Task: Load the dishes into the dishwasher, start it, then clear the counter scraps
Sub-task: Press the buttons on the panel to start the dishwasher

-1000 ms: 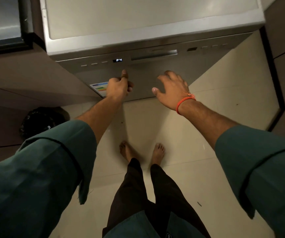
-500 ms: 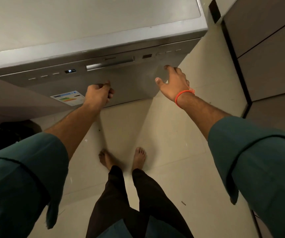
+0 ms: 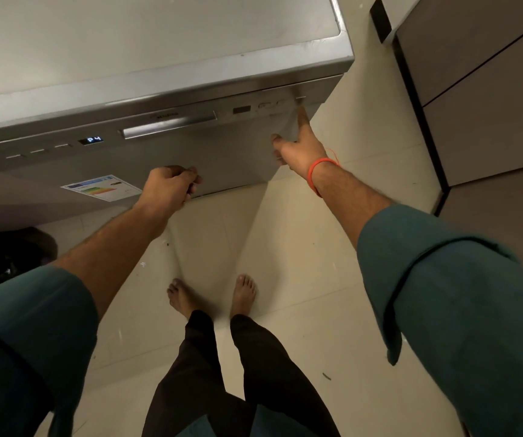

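At the closed stainless-steel dishwasher (image 3: 172, 99), filling twelve o'clock, the right hand (image 3: 301, 146) stretches one straight finger to its control strip while the left hand (image 3: 168, 189) hangs curled, empty, at ten o'clock.

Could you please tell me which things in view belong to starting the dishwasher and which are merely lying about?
Job:
dishwasher, door closed
display reading P4
right-end buttons
right hand, forefinger reaching to them
left hand, curled, holding nothing

Lying about:
energy label
black bag on the floor
cabinets
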Demonstrator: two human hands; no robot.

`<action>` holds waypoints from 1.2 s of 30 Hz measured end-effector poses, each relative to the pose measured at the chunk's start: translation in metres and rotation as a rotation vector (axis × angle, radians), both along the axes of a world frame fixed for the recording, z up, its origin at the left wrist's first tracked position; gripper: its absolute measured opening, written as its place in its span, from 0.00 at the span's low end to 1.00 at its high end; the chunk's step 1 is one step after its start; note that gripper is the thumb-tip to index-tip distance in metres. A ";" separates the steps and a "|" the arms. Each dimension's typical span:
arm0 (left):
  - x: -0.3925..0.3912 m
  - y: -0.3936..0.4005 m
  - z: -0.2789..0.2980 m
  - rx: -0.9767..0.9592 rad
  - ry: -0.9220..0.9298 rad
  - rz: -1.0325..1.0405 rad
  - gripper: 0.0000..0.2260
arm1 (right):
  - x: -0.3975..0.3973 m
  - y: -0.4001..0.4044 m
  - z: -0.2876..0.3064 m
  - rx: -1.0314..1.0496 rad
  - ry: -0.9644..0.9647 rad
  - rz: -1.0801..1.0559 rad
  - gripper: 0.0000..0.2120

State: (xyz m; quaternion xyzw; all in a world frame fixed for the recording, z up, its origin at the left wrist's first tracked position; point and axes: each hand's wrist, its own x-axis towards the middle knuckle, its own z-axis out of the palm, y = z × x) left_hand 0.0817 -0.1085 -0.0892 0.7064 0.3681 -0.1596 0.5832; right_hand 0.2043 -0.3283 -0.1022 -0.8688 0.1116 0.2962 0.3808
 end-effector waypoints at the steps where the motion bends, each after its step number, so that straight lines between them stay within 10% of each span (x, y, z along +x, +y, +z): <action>1: 0.000 0.001 -0.001 0.000 0.006 0.004 0.10 | 0.003 0.000 -0.010 0.020 0.008 -0.004 0.46; 36: 0.015 0.000 0.009 0.003 0.001 0.003 0.10 | -0.009 0.004 0.021 0.171 -0.004 0.151 0.55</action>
